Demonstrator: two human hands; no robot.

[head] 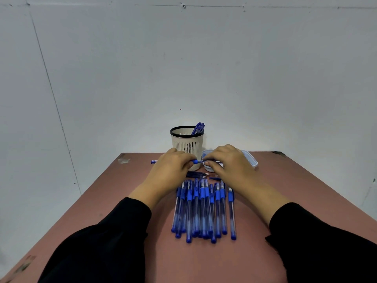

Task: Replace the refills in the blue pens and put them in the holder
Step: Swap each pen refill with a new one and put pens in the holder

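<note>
Both hands work one slim blue plastic pen (196, 161) crosswise just before the cream slotted holder (187, 142) — left hand (171, 168) gripping the barrel, right hand (226, 162) pinching its tip end, likely to unscrew it.

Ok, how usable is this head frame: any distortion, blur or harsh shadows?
Head view: wide-angle lens bows the reddish-brown table edges and wall seams; light is soft and even, without harsh shadows or glare; the row of blue pens is fairly sharp, the pen held between left hand and right hand slightly soft.
</note>
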